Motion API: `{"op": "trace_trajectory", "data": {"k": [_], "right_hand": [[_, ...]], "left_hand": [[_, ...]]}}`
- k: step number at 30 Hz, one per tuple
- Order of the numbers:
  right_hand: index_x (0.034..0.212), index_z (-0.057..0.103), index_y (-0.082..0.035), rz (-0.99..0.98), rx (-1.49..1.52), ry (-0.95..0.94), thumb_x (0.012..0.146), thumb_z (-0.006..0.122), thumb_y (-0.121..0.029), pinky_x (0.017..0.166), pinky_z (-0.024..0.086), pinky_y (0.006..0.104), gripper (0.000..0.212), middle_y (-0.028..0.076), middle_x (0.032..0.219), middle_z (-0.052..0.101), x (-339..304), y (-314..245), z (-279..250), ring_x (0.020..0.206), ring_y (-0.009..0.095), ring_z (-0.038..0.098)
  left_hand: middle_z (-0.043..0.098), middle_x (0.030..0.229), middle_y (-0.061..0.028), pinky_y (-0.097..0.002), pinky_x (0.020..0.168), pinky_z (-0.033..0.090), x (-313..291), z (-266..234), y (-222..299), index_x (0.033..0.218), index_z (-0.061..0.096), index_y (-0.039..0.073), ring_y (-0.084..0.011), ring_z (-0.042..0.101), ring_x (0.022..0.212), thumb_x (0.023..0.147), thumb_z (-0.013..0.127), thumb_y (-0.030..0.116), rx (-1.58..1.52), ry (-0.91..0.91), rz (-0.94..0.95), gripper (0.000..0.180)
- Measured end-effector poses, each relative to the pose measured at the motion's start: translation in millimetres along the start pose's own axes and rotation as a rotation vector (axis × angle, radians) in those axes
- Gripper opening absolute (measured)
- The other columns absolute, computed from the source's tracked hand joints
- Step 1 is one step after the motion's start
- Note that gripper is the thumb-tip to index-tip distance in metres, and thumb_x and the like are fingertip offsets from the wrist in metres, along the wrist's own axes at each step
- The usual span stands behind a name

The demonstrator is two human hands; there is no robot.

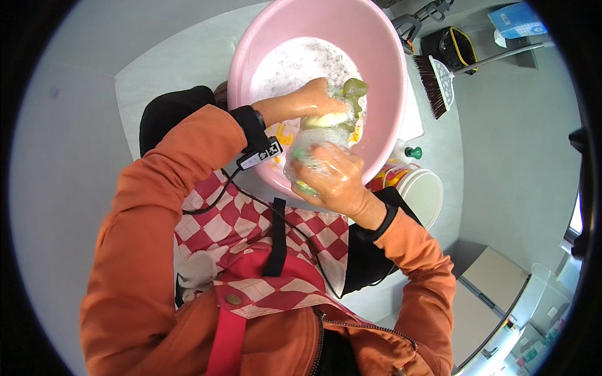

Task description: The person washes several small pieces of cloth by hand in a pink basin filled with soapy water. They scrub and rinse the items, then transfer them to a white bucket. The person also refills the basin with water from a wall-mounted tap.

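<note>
A pale grey smooth floor [175,56] spreads under everything. A person in an orange long-sleeved jacket [138,207] sits low, leaning over a big round pink plastic tub [385,75]. The tub has soapy water [285,69] in it, with white bubbles on top. A red and cream diamond-checked cloth apron [235,216] covers the person's lap. To the right of the tub is a broom [442,88] with dark bristles and a white head. A round white plastic bucket [423,194] with red and yellow on its side stands close by the tub, near the person's right knee. Farther off are a black bin with a yellow rim [454,50] and a blue box [517,22].

Both hands are wet and over the tub. The left hand [316,100] is partly closed, holding a soft-looking olive-green thing with a wavy edge [355,91], which is inside the tub, toward its right side. The right hand [332,175] is curled around a foamy greenish clump [302,166] near the tub's close edge. It may be a sponge, but the bubbles hide its shape. A small white bottle with a green cap [401,150] is just outside the tub.
</note>
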State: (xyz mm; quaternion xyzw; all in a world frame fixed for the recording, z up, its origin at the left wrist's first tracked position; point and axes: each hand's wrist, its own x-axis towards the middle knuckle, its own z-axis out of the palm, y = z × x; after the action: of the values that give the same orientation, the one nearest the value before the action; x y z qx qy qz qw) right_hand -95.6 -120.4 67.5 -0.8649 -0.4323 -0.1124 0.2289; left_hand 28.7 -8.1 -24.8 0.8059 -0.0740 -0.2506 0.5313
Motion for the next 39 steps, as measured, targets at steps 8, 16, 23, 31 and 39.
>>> {"op": "trace_trajectory", "data": {"k": [8, 16, 23, 31, 39], "right_hand": [[0.074, 0.063, -0.010, -0.194, -0.042, -0.363, 0.067, 0.055, -0.017, 0.053, 0.049, 0.0323, 0.013, 0.006, 0.093, 0.056, -19.5, 23.6, 64.8, 0.075, 0.020, 0.057], [0.088, 0.061, -0.014, 0.001, 0.026, -0.229, 0.061, 0.070, -0.021, 0.066, 0.051, 0.0365, 0.029, 0.008, 0.096, 0.057, -44.9, 44.4, 43.7, 0.079, 0.025, 0.058], [0.096, 0.061, -0.004, 1.012, 0.578, 0.846, 0.074, 0.064, -0.008, 0.070, 0.049, 0.0269, 0.023, 0.007, 0.086, 0.062, -69.0, 89.4, -93.3, 0.079, 0.013, 0.059], [0.096, 0.062, 0.001, 0.811, 0.157, 1.237, 0.073, 0.069, -0.006, 0.070, 0.048, 0.0248, 0.025, 0.008, 0.087, 0.062, -124.1, 75.7, -239.5, 0.077, 0.014, 0.059], [0.094, 0.066, -0.005, 0.876, -0.433, 1.184, 0.066, 0.077, -0.021, 0.076, 0.047, 0.0321, 0.034, 0.009, 0.094, 0.060, -216.5, 70.9, -321.8, 0.086, 0.020, 0.058]], "left_hand": [[0.061, 0.097, -0.0182, -0.0322, 0.082, 0.047, -6.2, 11.6, 3.9, 0.104, 0.056, -0.002, -0.0261, 0.060, 0.093, 0.057, 0.078, 0.018, 0.069, 0.029, 0.085, 0.055], [0.065, 0.086, -0.0154, -0.0310, 0.069, 0.051, -3.8, 1.9, -10.2, 0.095, 0.062, -0.004, -0.0219, 0.064, 0.077, 0.057, 0.077, 0.021, -0.140, 0.028, 0.034, 0.048], [0.057, 0.113, -0.0103, -0.0337, 0.080, 0.048, -23.9, -13.7, -4.6, 0.117, 0.054, 0.002, -0.0189, 0.058, 0.100, 0.084, 0.060, 0.034, -0.475, -0.241, -0.146, 0.046], [0.057, 0.111, -0.0072, -0.0315, 0.081, 0.046, -31.6, -18.2, -7.5, 0.110, 0.056, 0.004, -0.0185, 0.056, 0.103, 0.086, 0.057, 0.039, -0.270, -0.359, -0.194, 0.043], [0.059, 0.107, -0.0061, -0.0238, 0.075, 0.047, -79.5, -68.6, 66.7, 0.106, 0.057, 0.004, -0.0137, 0.059, 0.096, 0.089, 0.054, 0.035, -0.192, -0.278, -0.009, 0.036]]}}
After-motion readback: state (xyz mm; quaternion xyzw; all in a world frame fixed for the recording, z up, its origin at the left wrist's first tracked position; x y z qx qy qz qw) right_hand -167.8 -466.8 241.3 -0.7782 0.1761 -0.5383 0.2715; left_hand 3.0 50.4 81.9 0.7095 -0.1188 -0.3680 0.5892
